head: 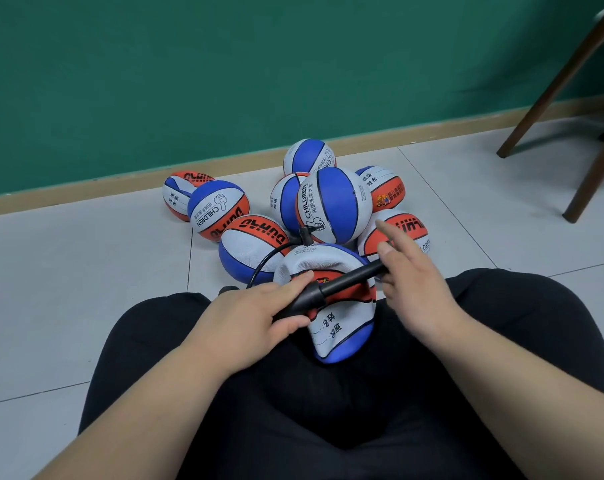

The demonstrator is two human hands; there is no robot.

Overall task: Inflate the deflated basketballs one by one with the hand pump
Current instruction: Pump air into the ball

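From the head camera, you have the crumpled white, blue and orange rubber basketball (342, 337) wedged between your thighs in black trousers (501, 341), probably so it cannot roll while both hands work. Your left hand (259, 313) is wrapped round the barrel of the black plastic hand pump (331, 287), which lies across the ball. Your right hand (408, 275) pinches the handle end between the thumb and lower fingers, with the forefinger sticking out free. The hands are apart, one at each end, ready for a stroke. The thin black hose (269, 258) loops round to the top of the ball, where the needle seems seated. More balls of the same colours (331, 202) sit heaped on the pale tiled floor (86, 271), just beyond your knees and within reach.
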